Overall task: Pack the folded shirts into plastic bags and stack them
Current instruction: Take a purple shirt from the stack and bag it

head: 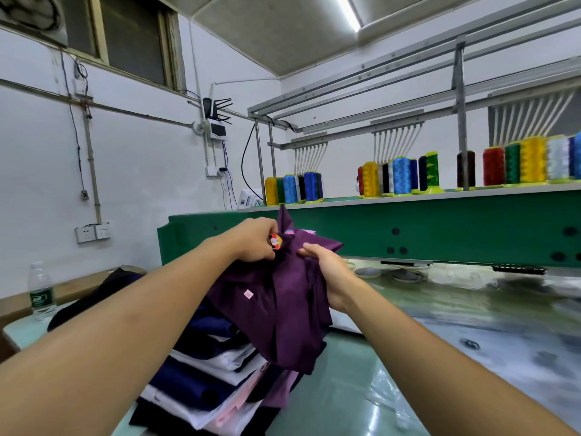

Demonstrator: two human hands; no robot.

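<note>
Head view: both hands hold a purple shirt above a pile of folded ones.

Head view detail: the purple shirt (283, 306) is lifted off the counter (345, 398), its long axis running from a peak of cloth that points up toward the green machine beam (440, 228) down to a loose hem that hangs onto the stack of folded shirts (201, 385). It is dark plum, rumpled rather than flat, with a small pink sticker on the front and a red, yellow and white emblem near the top. The left hand (254, 239) has its fingers clenched round the cloth right at that emblem; the right hand (328, 267) grasps a fold on the shirt's other side, thumb on top. Clear plastic bags (465, 297) lie on the counter to the right.
</note>
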